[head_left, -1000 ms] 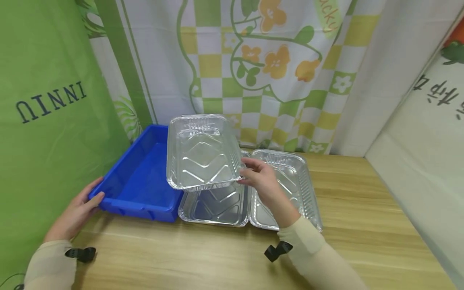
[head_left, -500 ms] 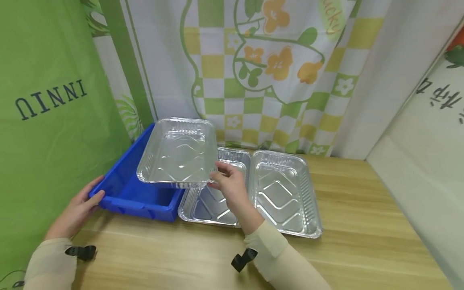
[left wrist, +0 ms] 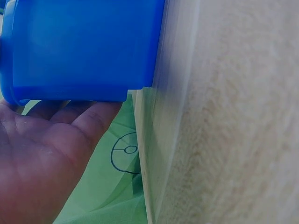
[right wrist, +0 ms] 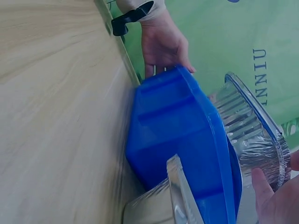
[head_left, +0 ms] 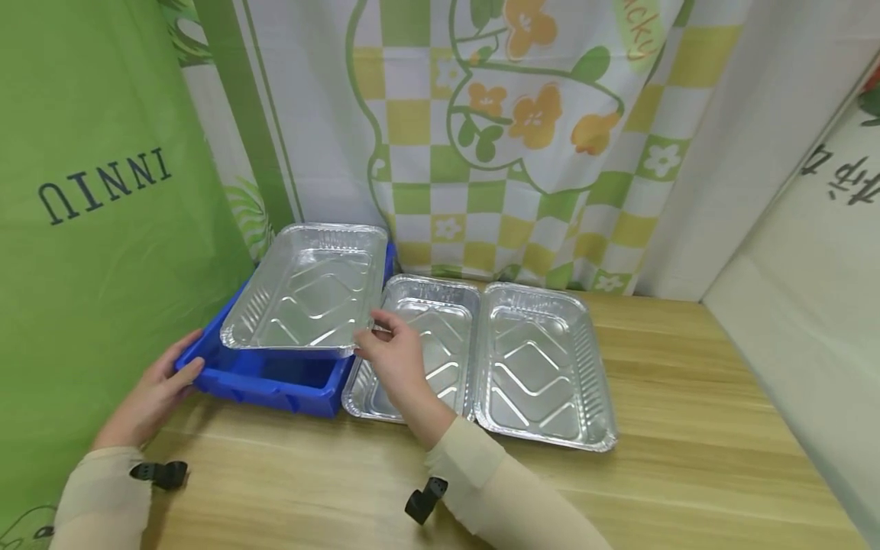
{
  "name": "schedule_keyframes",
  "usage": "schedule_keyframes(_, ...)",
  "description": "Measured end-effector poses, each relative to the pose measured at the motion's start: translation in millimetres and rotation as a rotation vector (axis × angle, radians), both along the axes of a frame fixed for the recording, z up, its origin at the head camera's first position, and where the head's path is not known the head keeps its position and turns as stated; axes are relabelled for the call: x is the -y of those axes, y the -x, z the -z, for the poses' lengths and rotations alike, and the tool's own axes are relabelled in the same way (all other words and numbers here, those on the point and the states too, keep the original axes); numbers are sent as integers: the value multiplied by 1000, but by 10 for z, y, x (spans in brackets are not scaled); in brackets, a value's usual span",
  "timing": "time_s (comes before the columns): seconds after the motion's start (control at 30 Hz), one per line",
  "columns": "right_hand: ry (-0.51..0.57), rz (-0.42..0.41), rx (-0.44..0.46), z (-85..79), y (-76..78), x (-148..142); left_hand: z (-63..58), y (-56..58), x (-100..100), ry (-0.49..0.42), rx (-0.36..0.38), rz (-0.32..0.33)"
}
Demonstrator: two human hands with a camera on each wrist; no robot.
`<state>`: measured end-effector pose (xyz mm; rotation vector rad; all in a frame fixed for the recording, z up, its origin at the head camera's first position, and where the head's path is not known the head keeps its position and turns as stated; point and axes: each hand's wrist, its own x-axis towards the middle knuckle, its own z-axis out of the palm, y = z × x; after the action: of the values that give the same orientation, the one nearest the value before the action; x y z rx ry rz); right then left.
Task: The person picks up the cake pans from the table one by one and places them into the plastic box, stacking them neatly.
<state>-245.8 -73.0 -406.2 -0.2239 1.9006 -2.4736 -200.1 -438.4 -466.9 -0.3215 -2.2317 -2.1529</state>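
A foil tray (head_left: 312,286) hangs tilted over the blue plastic bin (head_left: 264,386), its lower part reaching into the bin's opening. At the tray's front right corner my right hand (head_left: 395,359) pinches the rim between thumb and fingers. My left hand (head_left: 154,389) holds the bin by its front left corner, thumb over the rim and fingers along the outer side. In the left wrist view the fingers (left wrist: 96,122) lie against the bin's wall (left wrist: 79,46). The right wrist view shows the tray's ribbed side (right wrist: 238,121) above the bin's rim.
Two more foil trays stand side by side right of the bin: a middle foil tray (head_left: 440,336) and a right foil tray (head_left: 543,367). All stand on a wooden table (head_left: 687,428). A green cloth (head_left: 89,267) hangs at the left and a patterned curtain (head_left: 412,176) behind.
My right hand has carried the foil tray leftward and a little lower, from above the middle tray to over the blue bin. My left hand keeps its hold on the bin's corner.
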Motion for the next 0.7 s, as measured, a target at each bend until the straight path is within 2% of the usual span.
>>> schedule_keyframes(0.17, -47, 17, 2, -40, 13, 130, -5, -9, 14, 75, 14, -30)
schedule_keyframes(0.47, -80, 42, 11, -18, -9, 286, 15, -3, -4, 27, 14, -15)
schedule_keyframes(0.6, -133, 44, 31, 19, -46, 348, -6, -2, -6, 43, 36, -17)
schedule_keyframes(0.7, -215, 36, 37, 32, -69, 391, -17, -6, -4, 50, 37, -25)
